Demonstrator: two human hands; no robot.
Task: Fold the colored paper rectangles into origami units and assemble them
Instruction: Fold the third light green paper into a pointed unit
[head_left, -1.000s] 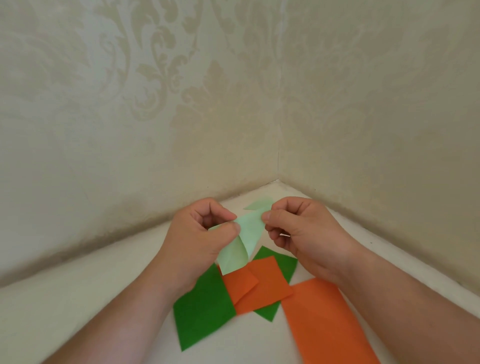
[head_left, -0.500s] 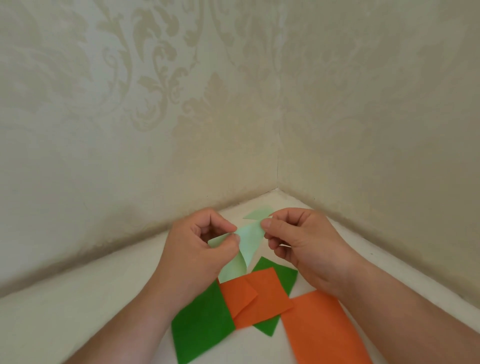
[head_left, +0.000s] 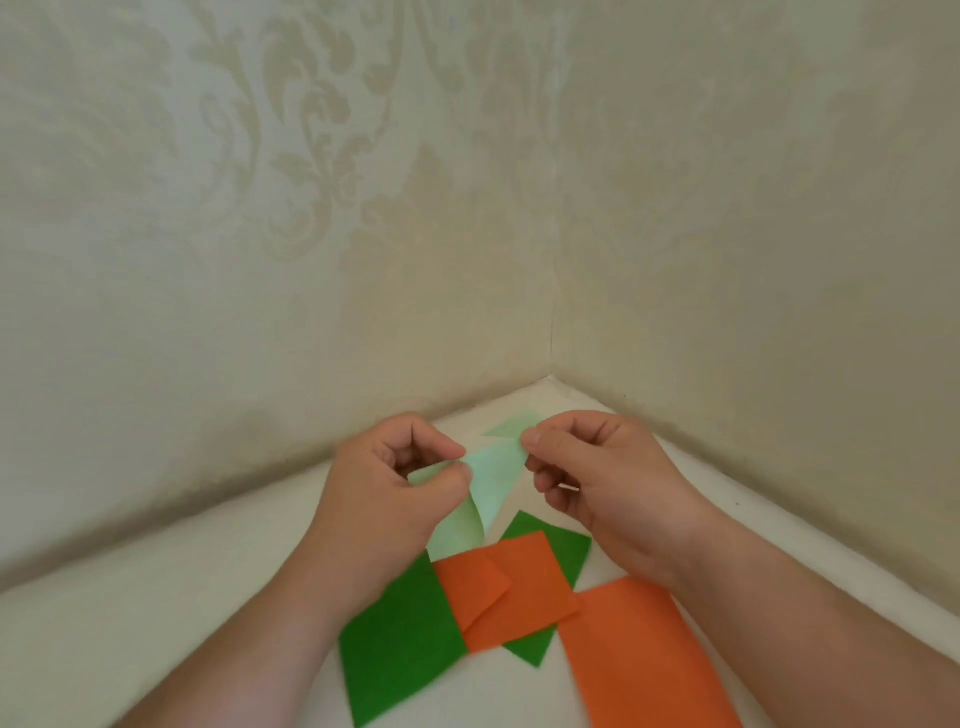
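Just below the middle of the frame, both hands hold a pale green paper rectangle (head_left: 491, 480) up off the white surface (head_left: 182, 587). The left hand (head_left: 395, 499) pinches its left end between thumb and curled forefinger, and the right hand (head_left: 602, 478) pinches its upper right edge the same way, so the two hands sit close together with only the sheet between them. The paper already curls over itself, its lower end drooping in a soft loop toward the pile beneath. That suggests a very light, thin sheet with almost no stiffness of its own: it will sag wherever it is not held, crease at the slightest pressure, and likely tear or wrinkle if pulled hard. It is best taken at corners and edges with fingertips, one hand anchoring while the other brings an edge across, then pressed flat on the surface to set the fold. Below the hands, at lower centre, lie a dark green sheet (head_left: 400, 639), a second dark green sheet (head_left: 561, 545) partly covered by a partly folded orange paper (head_left: 509, 592), and a flat orange rectangle (head_left: 639, 654) running to the bottom right edge. A further scrap of pale green (head_left: 511, 423) shows behind the right thumb; whether it is a separate piece cannot be told.
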